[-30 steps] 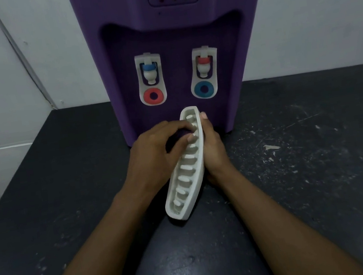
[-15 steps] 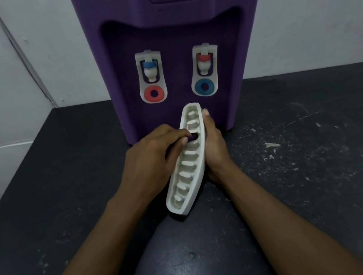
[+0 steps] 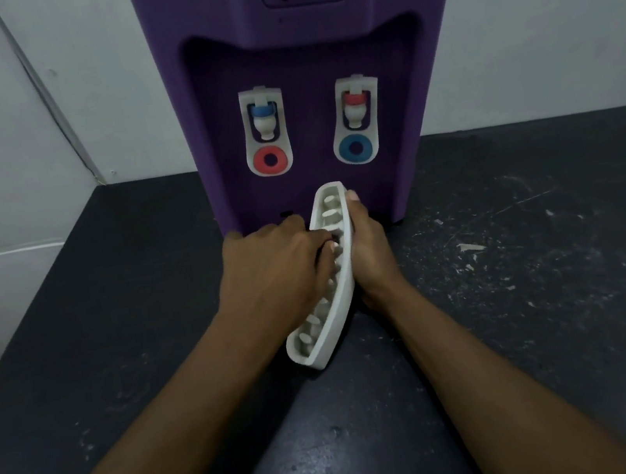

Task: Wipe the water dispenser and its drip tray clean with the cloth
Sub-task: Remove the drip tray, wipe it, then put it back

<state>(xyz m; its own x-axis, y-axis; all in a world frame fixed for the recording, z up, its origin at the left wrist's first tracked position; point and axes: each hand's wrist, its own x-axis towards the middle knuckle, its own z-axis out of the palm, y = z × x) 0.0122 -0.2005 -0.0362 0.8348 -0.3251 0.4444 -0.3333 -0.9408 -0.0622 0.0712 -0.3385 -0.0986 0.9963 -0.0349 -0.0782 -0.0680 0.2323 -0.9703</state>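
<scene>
Forearms: both enter from the bottom edge and converge at mid-table.
Left hand: knuckles up, fingers curled. The fingertips press into the ribbed face of the drip tray. A small dark scrap shows between them, too little to identify, so what this hand holds cannot be told.
Right hand: wrapped around the back of the drip tray, gripping it, with the thumb tip lying on the upper rim near the far end.
Drip tray: white, long and curved, held on edge between the two hands. The ribbed face turns toward the left hand. The near end sits low over the table, and contact there cannot be told. The far end rises just in front of the dispenser base.
Table: black and scuffed. Its left edge runs diagonally from the wall toward the viewer.
White flecks: scattered on the table to the right of the right hand, well apart from the tray.
Water dispenser: purple, standing upright at the back of the table, directly behind the hands.
Taps: the left tap has a blue cap over a red ring. The right tap has a red cap over a blue ring. Both sit in the recess above the tray's far end.
Wall: pale, behind the dispenser.
Open room: bare table lies left and right of the hands, and the dispenser blocks the way forward.
</scene>
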